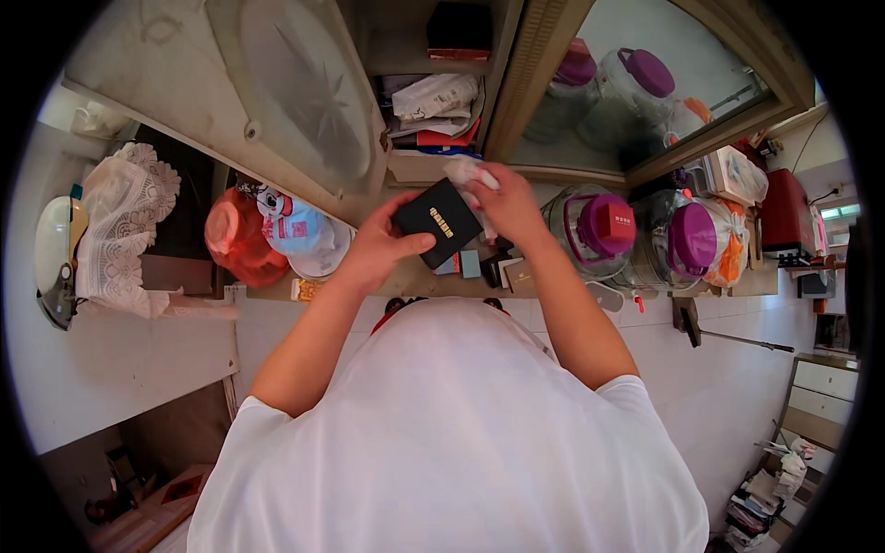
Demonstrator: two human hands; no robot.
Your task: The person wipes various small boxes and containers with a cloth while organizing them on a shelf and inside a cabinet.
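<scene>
My left hand (376,247) grips a flat black box (461,219) with gold lettering, its thumb lying across the top face. The box is tilted, held in front of a cabinet over a cluttered counter. Closed around a crumpled white tissue (464,171), my right hand (513,208) is at the box's far right corner. Whether the tissue touches the box I cannot tell. Below the box, a small blue-grey block (470,264) and a dark-edged tan case (519,276) lie on the counter.
A cabinet door (249,111) stands ajar at the left; papers and bags (435,103) fill the shelf. Glass jars with purple lids (604,224) stand at the right before a mirror (636,83). A red plastic bag (241,240) and lace cloth (124,226) are at the left.
</scene>
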